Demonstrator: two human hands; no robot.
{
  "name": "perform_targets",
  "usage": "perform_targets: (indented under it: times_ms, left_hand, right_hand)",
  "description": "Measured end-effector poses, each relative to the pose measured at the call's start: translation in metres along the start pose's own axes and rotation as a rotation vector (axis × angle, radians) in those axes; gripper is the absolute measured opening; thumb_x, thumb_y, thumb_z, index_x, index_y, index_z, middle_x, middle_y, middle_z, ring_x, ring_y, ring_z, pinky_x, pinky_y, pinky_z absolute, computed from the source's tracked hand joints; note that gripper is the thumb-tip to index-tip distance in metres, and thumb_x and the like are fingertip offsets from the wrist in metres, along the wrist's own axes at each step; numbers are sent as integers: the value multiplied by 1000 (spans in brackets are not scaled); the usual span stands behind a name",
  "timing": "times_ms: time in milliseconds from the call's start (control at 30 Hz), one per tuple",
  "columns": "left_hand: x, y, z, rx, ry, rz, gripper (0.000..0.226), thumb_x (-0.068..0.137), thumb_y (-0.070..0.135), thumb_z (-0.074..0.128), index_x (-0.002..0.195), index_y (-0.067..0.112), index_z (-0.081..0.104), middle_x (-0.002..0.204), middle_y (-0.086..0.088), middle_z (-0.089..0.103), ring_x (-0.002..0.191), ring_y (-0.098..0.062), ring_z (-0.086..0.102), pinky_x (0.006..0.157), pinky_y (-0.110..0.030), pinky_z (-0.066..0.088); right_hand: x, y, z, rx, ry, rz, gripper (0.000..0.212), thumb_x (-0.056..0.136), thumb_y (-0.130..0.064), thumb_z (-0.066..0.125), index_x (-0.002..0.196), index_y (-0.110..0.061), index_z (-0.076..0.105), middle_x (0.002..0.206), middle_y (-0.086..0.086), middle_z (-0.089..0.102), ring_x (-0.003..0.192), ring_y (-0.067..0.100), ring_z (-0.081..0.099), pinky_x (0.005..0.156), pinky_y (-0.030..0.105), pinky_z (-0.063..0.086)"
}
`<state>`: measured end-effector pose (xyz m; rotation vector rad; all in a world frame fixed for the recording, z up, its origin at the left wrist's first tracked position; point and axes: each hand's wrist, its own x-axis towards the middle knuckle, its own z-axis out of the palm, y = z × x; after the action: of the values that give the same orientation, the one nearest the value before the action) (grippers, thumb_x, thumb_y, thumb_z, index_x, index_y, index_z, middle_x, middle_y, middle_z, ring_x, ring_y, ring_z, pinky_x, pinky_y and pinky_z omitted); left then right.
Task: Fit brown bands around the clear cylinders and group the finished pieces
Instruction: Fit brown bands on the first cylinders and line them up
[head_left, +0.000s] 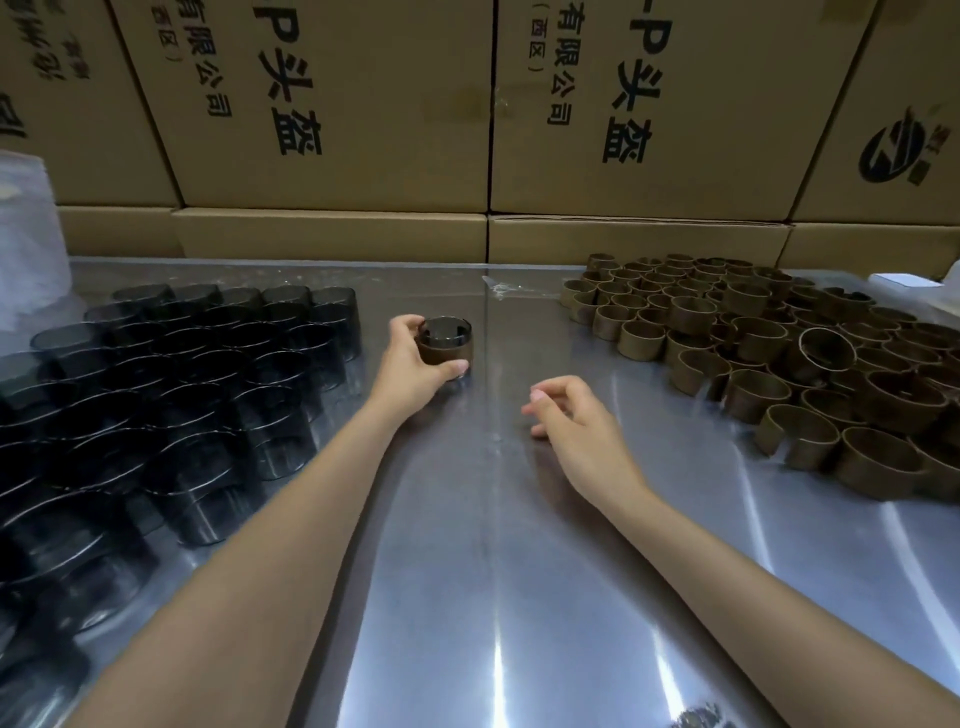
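Note:
My left hand (415, 358) grips a clear cylinder with a brown band around it (445, 344), standing upright on the steel table (493, 519) just right of the bare cylinders. Several dark-tinted clear cylinders (171, 395) stand packed together on the left side of the table. A heap of several open brown bands (769, 353) lies on the right. My right hand (571, 415) hovers over the middle of the table with its fingers loosely curled, holding nothing.
Stacked cardboard boxes (332, 130) wall off the far edge of the table. A white plastic bag (26, 244) sits at the far left. A white object (914, 283) lies at the far right behind the bands.

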<state>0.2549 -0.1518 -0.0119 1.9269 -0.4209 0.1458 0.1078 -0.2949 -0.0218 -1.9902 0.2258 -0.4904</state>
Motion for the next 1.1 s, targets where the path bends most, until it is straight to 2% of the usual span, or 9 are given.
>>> perform_targets:
  times_ms: [67, 133, 267, 533, 767, 900, 967, 1033, 1100]
  left_hand:
    - [19, -7, 0, 23, 39, -21, 74, 76, 18, 80, 136, 13, 37, 136, -5, 50, 125, -21, 48, 104, -31, 41]
    - [35, -11, 1, 62, 81, -28, 74, 76, 19, 80, 137, 12, 40, 138, -8, 49, 127, -24, 48, 106, -36, 40]
    - [60, -15, 2, 73, 162, -75, 75, 78, 18, 79, 140, 11, 37, 142, -8, 46, 130, -25, 45, 105, -34, 36]
    - [82, -21, 0, 62, 224, -160, 75, 79, 18, 77, 140, 9, 33, 142, -10, 45, 131, -27, 44, 106, -36, 37]
    - [62, -11, 3, 62, 239, -144, 90, 80, 17, 77, 148, 10, 19, 152, -9, 32, 140, -27, 31, 113, -38, 28]
    - [27, -3, 3, 111, 245, -108, 88, 80, 17, 76, 147, 9, 20, 151, -10, 31, 139, -26, 32, 111, -34, 27]
    - [1, 5, 6, 183, 208, -70, 82, 82, 16, 74, 146, 9, 24, 149, -10, 32, 137, -26, 34, 109, -32, 28]
    - [-28, 13, 10, 286, 124, -2, 76, 85, 17, 71, 146, 11, 26, 150, -8, 30, 136, -24, 35, 109, -31, 28]
    - [-59, 23, 13, 338, 38, 107, 66, 87, 17, 68, 143, 13, 34, 147, -5, 33, 134, -20, 37, 106, -24, 26]
  right_hand:
    - [1, 1, 1, 15, -9, 2, 8, 96, -36, 48, 89, -38, 52, 98, -8, 65, 93, 16, 63, 91, 45, 50]
    - [0, 2, 2, 25, -14, -5, 9, 96, -34, 49, 88, -37, 53, 95, -8, 66, 92, 16, 63, 91, 47, 50]
    - [0, 2, 4, 19, -15, -26, 11, 96, -33, 50, 86, -36, 55, 84, -12, 68, 88, 11, 63, 89, 45, 50]
    - [-2, -1, 2, -16, -38, -18, 13, 96, -34, 48, 86, -35, 56, 83, -15, 68, 88, 9, 63, 90, 44, 49]
    - [-2, -5, -1, -26, -40, -23, 13, 97, -33, 47, 89, -32, 56, 83, -12, 67, 86, 8, 62, 87, 39, 50]
    - [-1, -7, -3, -29, -38, -19, 12, 97, -32, 47, 89, -33, 55, 86, -13, 66, 85, 8, 63, 83, 33, 50]
    - [-1, -8, -4, -51, -30, -19, 12, 97, -32, 47, 88, -35, 54, 87, -12, 66, 85, 8, 63, 81, 32, 50]
    - [-3, -10, -5, -68, -23, -23, 13, 97, -29, 48, 88, -35, 54, 91, -9, 65, 85, 12, 63, 83, 36, 51]
    - [-9, -15, -6, -93, -10, -37, 11, 98, -26, 48, 91, -32, 55, 92, -4, 65, 86, 16, 63, 84, 40, 51]
